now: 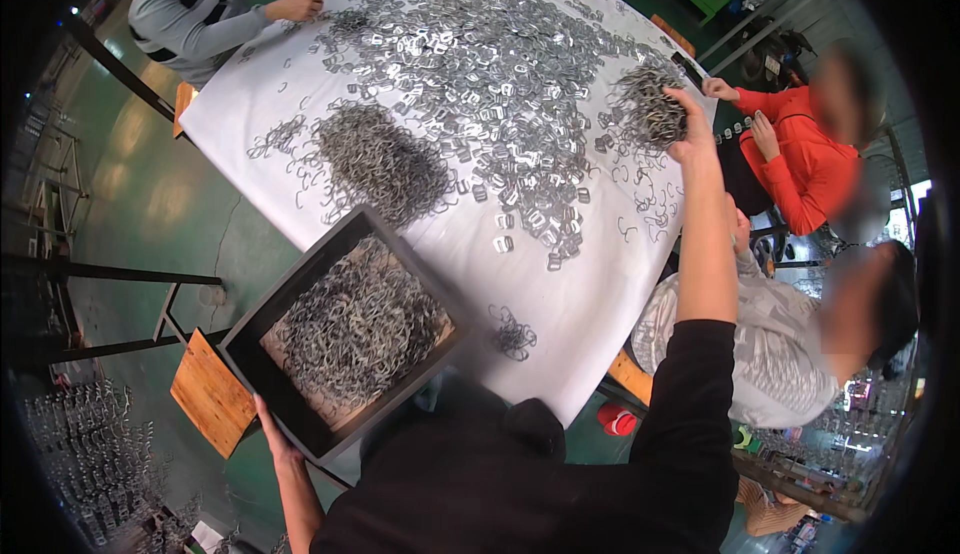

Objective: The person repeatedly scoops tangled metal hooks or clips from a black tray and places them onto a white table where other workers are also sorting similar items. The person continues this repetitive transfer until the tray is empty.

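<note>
A dark box (340, 239) filled with small curved metal hooks (360, 329) is tilted at the table's near left edge. My left hand (283, 446) is closed on its lower left side; the fingers beneath are mostly hidden. Far to the right, my right hand (690, 132) curls its fingers and thumb round part of a pile of wire hooks (645, 104) at the table's right side. Loose hooks lie below that pile. Flat metal buckles (520, 84) cover much of the table's middle and far part.
On the white-covered table (590, 304) sit a large hook pile (380, 164) and a small cluster (513, 336). One person (200, 14) works at the far left; people in red (800, 154) and grey (770, 344) sit along the right. A wooden stool (212, 394) stands left.
</note>
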Demonstrator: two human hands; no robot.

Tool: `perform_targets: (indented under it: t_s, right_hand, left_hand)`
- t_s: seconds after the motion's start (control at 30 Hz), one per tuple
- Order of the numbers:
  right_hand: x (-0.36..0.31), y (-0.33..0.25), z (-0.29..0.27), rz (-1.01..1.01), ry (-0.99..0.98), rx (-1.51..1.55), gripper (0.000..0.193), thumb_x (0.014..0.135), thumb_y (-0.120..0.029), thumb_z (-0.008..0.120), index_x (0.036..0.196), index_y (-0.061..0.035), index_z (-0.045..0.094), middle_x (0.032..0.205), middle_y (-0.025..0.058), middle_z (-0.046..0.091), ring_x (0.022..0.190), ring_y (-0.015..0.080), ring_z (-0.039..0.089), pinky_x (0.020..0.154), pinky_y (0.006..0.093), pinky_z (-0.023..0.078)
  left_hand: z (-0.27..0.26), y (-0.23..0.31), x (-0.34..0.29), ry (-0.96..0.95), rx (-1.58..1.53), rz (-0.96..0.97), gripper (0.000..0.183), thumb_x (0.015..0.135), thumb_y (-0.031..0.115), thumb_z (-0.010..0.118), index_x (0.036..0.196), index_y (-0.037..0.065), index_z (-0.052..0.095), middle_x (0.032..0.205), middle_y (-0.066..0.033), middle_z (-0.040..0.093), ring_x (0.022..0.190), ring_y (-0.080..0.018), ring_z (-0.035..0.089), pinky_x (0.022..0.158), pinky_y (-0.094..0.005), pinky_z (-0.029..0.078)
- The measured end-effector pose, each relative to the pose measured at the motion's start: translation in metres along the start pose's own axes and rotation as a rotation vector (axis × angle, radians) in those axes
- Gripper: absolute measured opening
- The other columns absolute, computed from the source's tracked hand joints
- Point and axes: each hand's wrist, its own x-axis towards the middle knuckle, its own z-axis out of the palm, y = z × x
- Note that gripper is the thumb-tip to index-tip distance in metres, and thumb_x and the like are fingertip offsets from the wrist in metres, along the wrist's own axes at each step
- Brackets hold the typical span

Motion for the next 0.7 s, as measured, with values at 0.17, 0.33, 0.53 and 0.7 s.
perform_targets:
  t_s: [0.17, 0.33, 0.53, 0.7]
  right_hand:
    - [0.095, -0.037, -0.069, -0.016, 0.074, 0.059, 0.019, 0.074, -0.015, 0.073, 0.088, -0.0059, 0.066, 0.088, 0.0088, 0.069, 0.077, 0.0263, 0.068, 0.072, 0.0408, 0.057]
    - [0.164, -0.053, -0.126, -0.018, 0.101, 0.183, 0.022, 0.076, -0.012, 0.071, 0.094, -0.0030, 0.065, 0.095, 0.0117, 0.069, 0.083, 0.0301, 0.067, 0.078, 0.0453, 0.056]
    - [0.228, -0.056, -0.173, -0.008, 0.276, 0.190, 0.025, 0.076, -0.012, 0.071, 0.099, -0.0059, 0.065, 0.100, 0.0113, 0.068, 0.088, 0.0330, 0.066, 0.081, 0.0526, 0.053]
    - [0.269, -0.051, -0.199, -0.058, 0.239, 0.169, 0.026, 0.078, -0.013, 0.068, 0.102, -0.0070, 0.063, 0.102, 0.0100, 0.067, 0.091, 0.0331, 0.066, 0.081, 0.0533, 0.053]
  left_hand:
    - [-0.005, -0.005, 0.005, -0.048, -0.020, 0.034, 0.071, 0.088, 0.064, 0.051, 0.134, 0.010, 0.048, 0.115, -0.0081, 0.059, 0.097, -0.0228, 0.060, 0.082, -0.0361, 0.052]
    - [-0.027, -0.003, 0.014, -0.039, 0.086, 0.039, 0.069, 0.093, 0.060, 0.043, 0.137, 0.007, 0.044, 0.126, -0.0095, 0.055, 0.110, -0.0233, 0.056, 0.096, -0.0359, 0.046]
    - [-0.037, -0.005, 0.016, -0.004, 0.110, 0.137, 0.068, 0.094, 0.057, 0.044, 0.139, 0.007, 0.041, 0.134, -0.0099, 0.051, 0.120, -0.0256, 0.051, 0.104, -0.0377, 0.041]
    - [-0.041, -0.002, 0.017, 0.181, 0.064, 0.116, 0.071, 0.093, 0.058, 0.045, 0.143, 0.008, 0.037, 0.137, -0.0110, 0.048, 0.125, -0.0273, 0.047, 0.108, -0.0400, 0.036]
